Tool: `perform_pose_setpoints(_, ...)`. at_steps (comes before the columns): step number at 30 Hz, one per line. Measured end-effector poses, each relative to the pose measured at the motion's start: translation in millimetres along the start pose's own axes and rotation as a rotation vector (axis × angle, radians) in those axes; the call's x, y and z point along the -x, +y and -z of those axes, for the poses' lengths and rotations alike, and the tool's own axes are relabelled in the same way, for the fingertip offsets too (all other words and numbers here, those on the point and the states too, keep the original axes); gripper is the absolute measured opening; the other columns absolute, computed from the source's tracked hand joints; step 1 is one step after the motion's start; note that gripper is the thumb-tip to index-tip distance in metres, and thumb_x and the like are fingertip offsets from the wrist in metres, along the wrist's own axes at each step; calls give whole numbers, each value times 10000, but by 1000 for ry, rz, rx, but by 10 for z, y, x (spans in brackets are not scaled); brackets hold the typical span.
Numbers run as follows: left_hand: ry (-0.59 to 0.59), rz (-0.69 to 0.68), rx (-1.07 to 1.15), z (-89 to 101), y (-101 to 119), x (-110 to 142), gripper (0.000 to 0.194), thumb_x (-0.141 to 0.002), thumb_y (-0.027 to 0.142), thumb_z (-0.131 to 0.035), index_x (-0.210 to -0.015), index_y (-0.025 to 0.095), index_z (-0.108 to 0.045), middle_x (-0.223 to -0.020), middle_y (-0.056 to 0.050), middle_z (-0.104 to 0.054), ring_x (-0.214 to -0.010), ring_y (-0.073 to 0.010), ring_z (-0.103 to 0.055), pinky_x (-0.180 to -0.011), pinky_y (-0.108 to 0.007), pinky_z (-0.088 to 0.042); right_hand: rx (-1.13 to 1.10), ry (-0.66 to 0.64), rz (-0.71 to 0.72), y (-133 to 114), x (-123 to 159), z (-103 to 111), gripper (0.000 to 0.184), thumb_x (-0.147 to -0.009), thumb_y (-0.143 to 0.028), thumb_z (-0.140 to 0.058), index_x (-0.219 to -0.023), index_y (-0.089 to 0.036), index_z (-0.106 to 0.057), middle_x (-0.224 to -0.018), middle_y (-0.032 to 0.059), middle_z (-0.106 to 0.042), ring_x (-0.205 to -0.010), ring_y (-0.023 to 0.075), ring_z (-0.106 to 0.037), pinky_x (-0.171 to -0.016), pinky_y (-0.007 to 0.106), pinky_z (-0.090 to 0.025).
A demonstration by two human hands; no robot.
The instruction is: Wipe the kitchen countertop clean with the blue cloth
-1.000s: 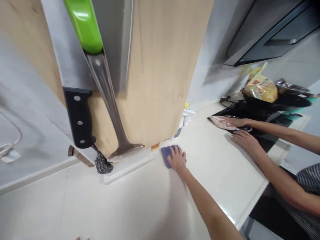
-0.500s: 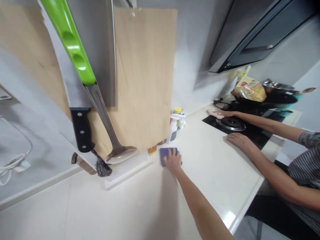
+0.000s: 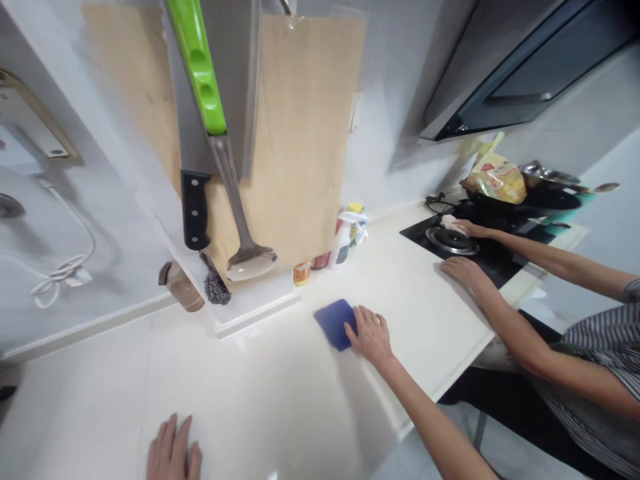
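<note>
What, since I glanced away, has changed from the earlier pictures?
The blue cloth has moved away from the wall, toward the counter's front edge; the right hand, over it earlier, now lies at its edge. The left hand has come into view. The co-worker's pale cloth has moved from the stove's corner to the burner. The ladle and knife hang as before.

From head height, close in, we look forward and down over the counter (image 3: 260, 393) toward the stove (image 3: 493, 267).

blue cloth (image 3: 337, 323), folded into a compact pad, observed lying flat on the pale tabletop (image 3: 260, 387); right edge in contact with the right hand (image 3: 371, 333).
</note>
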State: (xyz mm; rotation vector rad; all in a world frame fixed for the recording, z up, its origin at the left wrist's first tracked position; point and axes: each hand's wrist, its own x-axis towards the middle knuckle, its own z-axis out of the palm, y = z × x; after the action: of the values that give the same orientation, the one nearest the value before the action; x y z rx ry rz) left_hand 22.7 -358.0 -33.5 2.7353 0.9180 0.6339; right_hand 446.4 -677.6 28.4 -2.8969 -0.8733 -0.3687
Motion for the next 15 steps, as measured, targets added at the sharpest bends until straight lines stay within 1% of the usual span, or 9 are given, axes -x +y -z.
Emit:
perform_pose_setpoints(2,-6,9,-33,0,81,-141,493,-939,416,-354,-1319,190,-573,-1549,-149,-401,-1500,-325,-248,-1209,-598,-210,-42,34,146,-80,-34,-84,568,-995,-452,-270,-1461,-167,-426,-1526,148,-441,-1400,300,-387,-1168,521,-191)
perform_pose_setpoints(3,-19,1,-41,-13,130,-248,487,-946,411,-359,-1328,198,-573,-1557,-146,-393,-1508,-328,-227,-1208,-608,-199,-57,33,197,-137,-55,-150,560,-991,-447,-289,-1479,-199,-407,-1568,117,-390,-1442,298,-329,-1191,541,-140)
perform_pose_setpoints(4,-31,-14,-41,-36,189,-376,487,-952,408,-364,-1346,206,-565,-1568,-142,-382,-1515,-328,-207,-1207,-612,-194,-69,19,214,-196,-78,-226,556,-985,-449,-309,-1485,-226,-403,-1590,95,-358,-1464,299,-292,-1200,557,-109)
perform_pose_setpoints(5,-41,-33,-32,-68,257,-520,491,-957,405,-365,-1368,213,-552,-1578,-138,-371,-1520,-325,-194,-1208,-610,-191,-79,1,204,-252,-104,-306,557,-978,-453,-327,-1488,-242,-401,-1601,82,-339,-1476,301,-269,-1204,567,-95)
perform_pose_setpoints(7,-48,-52,-6,-160,413,-816,500,-969,401,-349,-1397,219,-533,-1586,-132,-366,-1520,-315,-201,-1212,-599,-193,-94,-24,127,-340,-172,-456,573,-967,-451,-345,-1500,-243,-386,-1611,81,-316,-1490,308,-237,-1204,581,-95)
perform_pose_setpoints(9,-65,-27,0,-282,564,-1061,514,-978,408,-323,-1395,199,-541,-1570,-154,-389,-1505,-326,-245,-1202,-606,-217,-106,-41,51,-387,-276,-567,586,-964,-443,-346,-1512,-237,-366,-1619,85,-295,-1499,313,-214,-1201,594,-95)
perform_pose_setpoints(10,-72,-7,-8,-350,626,-1145,527,-980,413,-313,-1391,178,-546,-1560,-176,-398,-1497,-339,-262,-1193,-612,-234,-111,-51,24,-397,-344,-604,588,-964,-441,-344,-1514,-235,-362,-1623,88,-286,-1502,316,-207,-1199,602,-93)
perform_pose_setpoints(12,-52,15,-38,-477,714,-1225,551,-979,417,-309,-1398,141,-537,-1557,-210,-389,-1495,-363,-255,-1182,-620,-249,-120,-76,-24,-402,-506,-647,595,-963,-445,-343,-1518,-230,-356,-1629,97,-264,-1504,327,-196,-1195,618,-91)
perform_pose_setpoints(15,20,-26,-80,-596,750,-1196,554,-975,400,-327,-1454,161,-470,-1593,-189,-335,-1517,-354,-188,-1192,-614,-232,-118,-115,-76,-395,-779,-685,610,-962,-457,-335,-1531,-236,-328,-1641,90,-228,-1511,329,-171,-1192,629,-91)
